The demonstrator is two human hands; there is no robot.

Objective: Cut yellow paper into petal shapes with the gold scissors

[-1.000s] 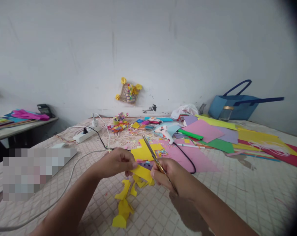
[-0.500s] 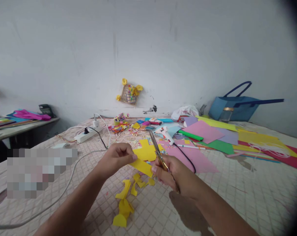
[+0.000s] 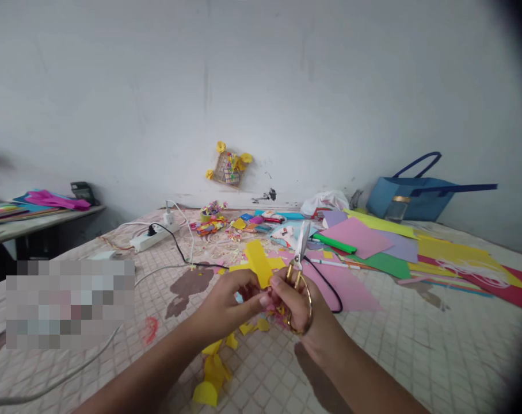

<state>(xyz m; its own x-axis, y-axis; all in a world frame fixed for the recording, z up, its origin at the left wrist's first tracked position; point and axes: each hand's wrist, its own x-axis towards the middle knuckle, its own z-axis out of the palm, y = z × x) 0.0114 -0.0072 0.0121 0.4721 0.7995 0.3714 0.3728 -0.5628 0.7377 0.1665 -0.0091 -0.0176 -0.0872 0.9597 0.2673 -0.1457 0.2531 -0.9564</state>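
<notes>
A small yellow paper strip [image 3: 258, 261] stands upright between my two hands, its lower end pinched by the fingers of my right hand [image 3: 301, 302]. That same hand also holds gold-handled scissors [image 3: 301, 247], their blades pointing up and away. My left hand [image 3: 239, 299] is curled beside the strip's lower end, thumb and fingers close to my right fingertips; whether it grips the paper is hard to make out. Yellow paper scraps [image 3: 213, 371] lie on the tabletop below my hands. Behind the strip, more yellow paper and a pink sheet [image 3: 355, 287] lie flat.
A white glue gun [image 3: 285, 234] lies beyond the scissors. Coloured sheets [image 3: 359, 236] spread to the right, before a blue bag [image 3: 410, 198]. On the left are a power strip [image 3: 157, 237] and a white cable [image 3: 122, 322]. A decorated woven piece [image 3: 229, 167] hangs on the wall.
The yellow strip has turned from lying slanted to upright. My left hand has moved right and down, nearer my right hand. The scissors have swung to point up and slightly right.
</notes>
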